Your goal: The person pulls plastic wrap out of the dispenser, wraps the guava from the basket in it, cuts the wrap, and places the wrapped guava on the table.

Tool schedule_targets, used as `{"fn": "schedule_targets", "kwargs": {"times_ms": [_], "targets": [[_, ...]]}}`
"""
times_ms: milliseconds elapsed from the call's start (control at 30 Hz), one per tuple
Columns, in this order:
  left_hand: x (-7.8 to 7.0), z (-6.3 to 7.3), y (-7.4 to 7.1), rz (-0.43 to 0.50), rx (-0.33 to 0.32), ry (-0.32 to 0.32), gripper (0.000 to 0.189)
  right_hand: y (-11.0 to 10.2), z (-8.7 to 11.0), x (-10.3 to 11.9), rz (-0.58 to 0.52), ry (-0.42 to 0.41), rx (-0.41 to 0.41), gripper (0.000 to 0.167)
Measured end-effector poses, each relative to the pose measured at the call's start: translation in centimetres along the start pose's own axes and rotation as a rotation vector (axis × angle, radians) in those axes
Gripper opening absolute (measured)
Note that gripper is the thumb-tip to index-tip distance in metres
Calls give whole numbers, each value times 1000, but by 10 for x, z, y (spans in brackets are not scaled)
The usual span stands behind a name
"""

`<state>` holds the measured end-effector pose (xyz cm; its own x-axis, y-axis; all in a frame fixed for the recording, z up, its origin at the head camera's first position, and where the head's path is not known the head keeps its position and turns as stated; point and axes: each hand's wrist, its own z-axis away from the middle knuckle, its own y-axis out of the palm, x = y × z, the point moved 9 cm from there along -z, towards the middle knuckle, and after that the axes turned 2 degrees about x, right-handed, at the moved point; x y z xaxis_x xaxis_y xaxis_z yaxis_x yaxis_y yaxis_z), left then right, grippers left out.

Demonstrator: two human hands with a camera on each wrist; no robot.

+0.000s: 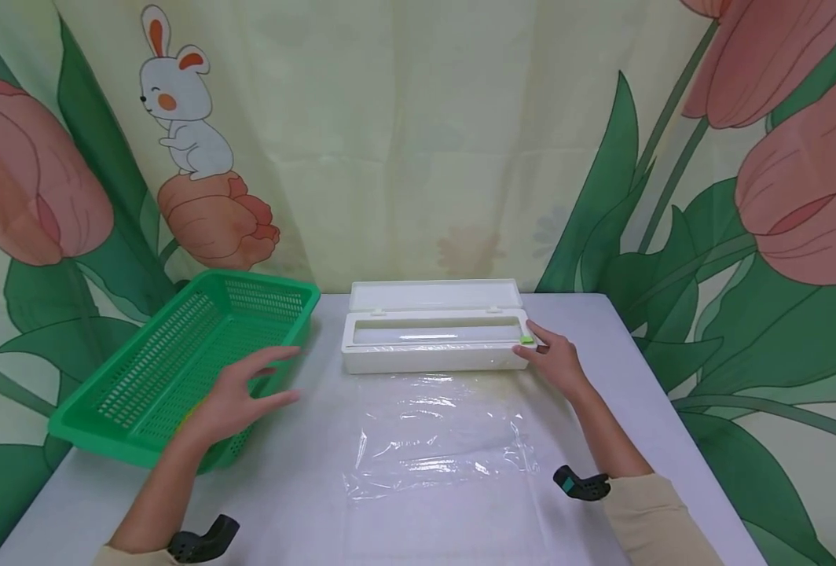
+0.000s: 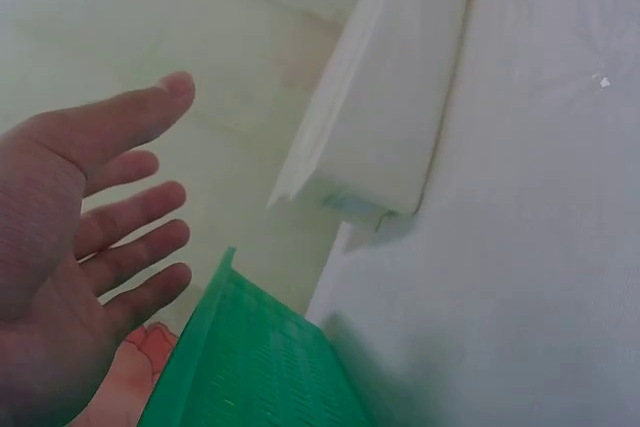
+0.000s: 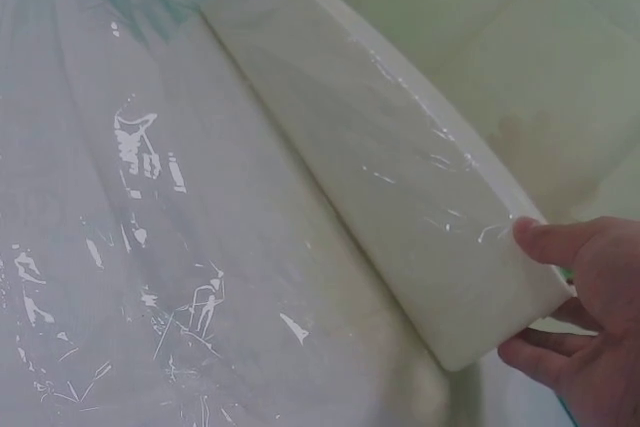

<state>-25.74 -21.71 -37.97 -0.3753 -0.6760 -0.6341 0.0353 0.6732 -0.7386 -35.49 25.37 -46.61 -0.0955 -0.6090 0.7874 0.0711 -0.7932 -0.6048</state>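
A white cling film dispenser (image 1: 432, 360) stands on the table with its lid (image 1: 435, 295) raised at the back. Inside lies a film roll (image 1: 435, 336), and a green slider (image 1: 527, 339) sits at the right end of the rim. Clear cling film (image 1: 439, 440) comes over the dispenser's front and spreads wrinkled across the tabletop. My right hand (image 1: 558, 363) holds the dispenser's right end, thumb at the front edge and fingers round the corner. My left hand (image 1: 237, 397) hovers by the basket's right side, fingers spread and thumb apart, with nothing in it.
A green slotted plastic basket (image 1: 156, 377) stands at the table's left. Something yellow (image 1: 190, 413) in it is mostly hidden behind my left wrist. The white table (image 1: 637, 440) ends at a curtain (image 1: 425, 157) printed with tulips and a rabbit.
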Motion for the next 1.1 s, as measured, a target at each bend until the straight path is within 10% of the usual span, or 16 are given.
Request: {"fn": "schedule_targets", "kwargs": {"times_ms": [1100], "targets": [[42, 39, -40, -58, -43, -74, 53, 0, 3, 1, -3, 16, -17, 74]]}}
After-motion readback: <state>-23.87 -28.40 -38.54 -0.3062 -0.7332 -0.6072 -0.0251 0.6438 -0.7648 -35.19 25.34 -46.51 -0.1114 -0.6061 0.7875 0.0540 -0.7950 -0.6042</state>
